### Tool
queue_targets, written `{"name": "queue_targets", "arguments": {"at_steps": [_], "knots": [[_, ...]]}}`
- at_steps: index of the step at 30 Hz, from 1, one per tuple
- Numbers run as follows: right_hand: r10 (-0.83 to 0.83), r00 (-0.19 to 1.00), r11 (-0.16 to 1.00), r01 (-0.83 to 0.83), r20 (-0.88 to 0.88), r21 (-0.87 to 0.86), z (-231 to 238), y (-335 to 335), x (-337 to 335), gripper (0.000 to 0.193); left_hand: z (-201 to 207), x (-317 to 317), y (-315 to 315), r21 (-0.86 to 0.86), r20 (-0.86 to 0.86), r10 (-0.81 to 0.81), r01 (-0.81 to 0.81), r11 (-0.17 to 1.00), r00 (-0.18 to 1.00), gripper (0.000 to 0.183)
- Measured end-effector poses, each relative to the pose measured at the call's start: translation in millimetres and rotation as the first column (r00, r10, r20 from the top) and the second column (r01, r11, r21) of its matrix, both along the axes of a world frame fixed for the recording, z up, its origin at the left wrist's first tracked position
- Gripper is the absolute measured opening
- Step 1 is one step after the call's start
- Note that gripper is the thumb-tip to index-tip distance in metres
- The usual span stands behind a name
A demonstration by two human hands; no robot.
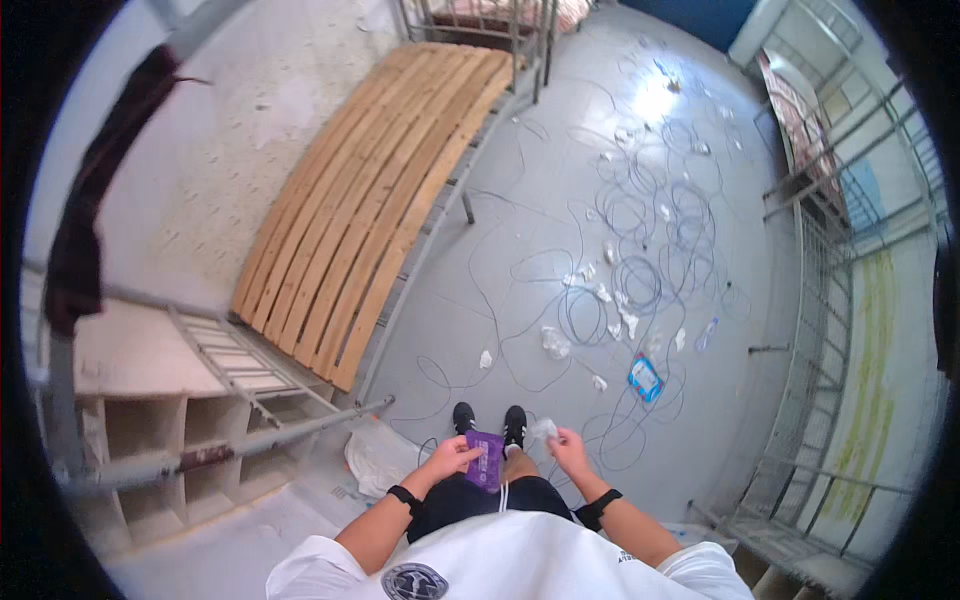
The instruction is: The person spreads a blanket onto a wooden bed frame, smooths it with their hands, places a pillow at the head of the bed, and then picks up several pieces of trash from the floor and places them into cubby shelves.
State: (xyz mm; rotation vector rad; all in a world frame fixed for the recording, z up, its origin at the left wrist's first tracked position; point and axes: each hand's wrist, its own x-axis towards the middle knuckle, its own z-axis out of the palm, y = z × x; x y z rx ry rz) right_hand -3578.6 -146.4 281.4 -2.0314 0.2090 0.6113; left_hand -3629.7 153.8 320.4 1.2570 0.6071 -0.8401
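A flat purple packet (485, 461) with pale print is gripped at its left edge by my left hand (455, 457), the thumb lying over its face. To the right, my right hand (569, 452) pinches a crumpled whitish piece (543, 429), thin like a tissue or clear film; I cannot tell which. Both hands are in front of my dark shorts, a little apart. Below them my black shoes (515, 424) stand on the grey floor.
A bed frame with wooden slats (370, 200) stands to the left, above white cubbyholes (215, 425). Tangled cables (640, 285), crumpled white scraps (555, 342) and a blue packet (645, 378) litter the floor ahead. Metal bunk frames (825, 300) line the right side. A white bag (375, 455) lies near my left foot.
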Motion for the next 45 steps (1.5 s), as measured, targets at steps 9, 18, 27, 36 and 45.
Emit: {"name": "queue_targets", "arguments": {"at_steps": [9,18,27,36,45], "knots": [[0.531,0.847,0.684,-0.438,0.014,0.584,161,109,26,0.01,190,-50,-16,0.083,0.518,0.185,-0.264,0.961,0.835,0.047],[0.878,0.351,0.127,-0.825,0.324,0.551,225,252,-15,0.014,242,-162,18,0.052,0.586,0.506,-0.653,0.755,0.632,0.025],[0.927,0.336,0.175,-0.779,0.165,0.603,219,361,-56,0.022,214,-257,163,0.133,0.814,0.552,-0.983,0.127,0.182,0.039],[0.84,0.525,0.485,-0.839,0.134,0.246,87,344,46,0.024,424,-275,452,0.315,0.949,0.132,-0.865,-0.391,0.287,0.031],[0.419,0.789,0.908,-0.367,-0.449,0.203,-3,203,86,0.034,487,-228,651,0.417,0.909,0.13,-0.88,-0.227,0.397,0.032]]}}
